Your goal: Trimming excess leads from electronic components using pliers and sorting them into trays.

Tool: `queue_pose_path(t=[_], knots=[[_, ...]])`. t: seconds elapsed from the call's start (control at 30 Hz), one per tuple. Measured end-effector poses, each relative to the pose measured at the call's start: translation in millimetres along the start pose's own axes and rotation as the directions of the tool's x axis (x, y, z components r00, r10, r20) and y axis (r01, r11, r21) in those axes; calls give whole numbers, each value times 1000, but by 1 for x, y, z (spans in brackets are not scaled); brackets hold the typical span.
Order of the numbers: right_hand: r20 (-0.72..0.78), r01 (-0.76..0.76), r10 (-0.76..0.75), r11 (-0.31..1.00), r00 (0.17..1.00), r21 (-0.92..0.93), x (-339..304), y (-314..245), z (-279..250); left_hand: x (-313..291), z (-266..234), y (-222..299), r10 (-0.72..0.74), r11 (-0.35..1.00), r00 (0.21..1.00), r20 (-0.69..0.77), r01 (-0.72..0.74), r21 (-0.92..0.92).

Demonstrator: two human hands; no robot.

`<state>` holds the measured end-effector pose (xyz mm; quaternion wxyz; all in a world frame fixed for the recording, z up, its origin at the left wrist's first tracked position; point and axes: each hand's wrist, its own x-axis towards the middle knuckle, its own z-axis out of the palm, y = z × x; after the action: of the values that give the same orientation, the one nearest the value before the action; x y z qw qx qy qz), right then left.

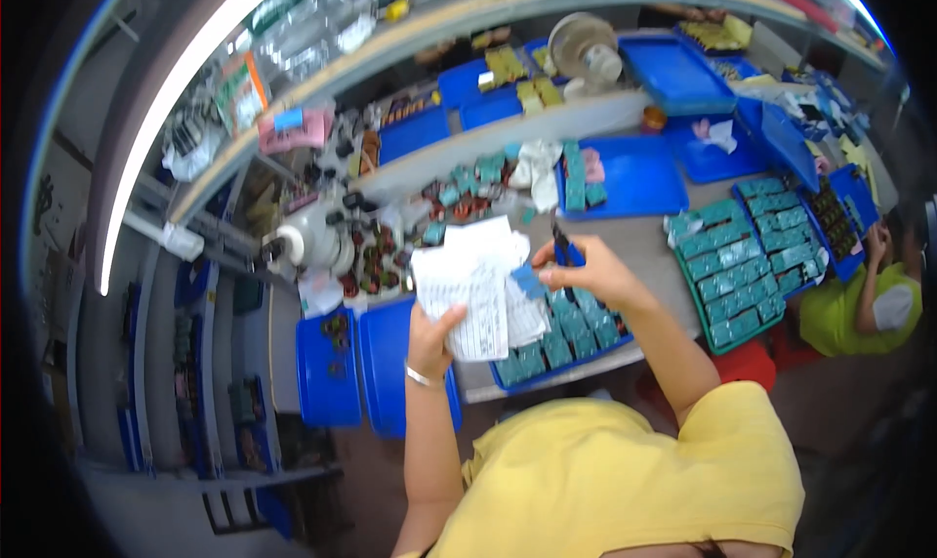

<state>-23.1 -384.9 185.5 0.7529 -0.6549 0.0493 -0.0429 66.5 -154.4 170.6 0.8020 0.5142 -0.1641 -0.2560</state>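
Note:
My left hand (429, 341), a bracelet at its wrist, grips a sheaf of white papers (459, 299) covered in rows of writing, with the thumb across the front. Beside the sheaf, my right hand (603, 273) is closed around blue-handled pliers (566, 249), whose dark jaws point up and away from me. A small flat blue piece (527, 282) sits at the right fingertips, against the papers' right edge. Below both hands, several green-wrapped blocks (578, 330) lie in rows in a blue tray, partly hidden by the papers and my right hand.
Blue trays (327, 399) stand at the table's left end. On the right, a green tray (719, 347) holds more wrapped blocks, near a co-worker in a yellow-green shirt (830, 314). A white round machine (310, 248) and loose parts lie far left; a shelf crosses overhead.

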Motion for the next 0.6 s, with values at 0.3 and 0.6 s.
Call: queue_pose_path(t=[0.3, 0.6], knots=[[-81, 505, -795, 457, 602, -732, 103, -91, -59, -12, -18, -5, 139, 985, 936, -322, -99, 138], [-48, 345, -942, 168, 331, -923, 187, -123, -107, -4, -48, -90, -244, 883, 925, -291, 336, 328]])
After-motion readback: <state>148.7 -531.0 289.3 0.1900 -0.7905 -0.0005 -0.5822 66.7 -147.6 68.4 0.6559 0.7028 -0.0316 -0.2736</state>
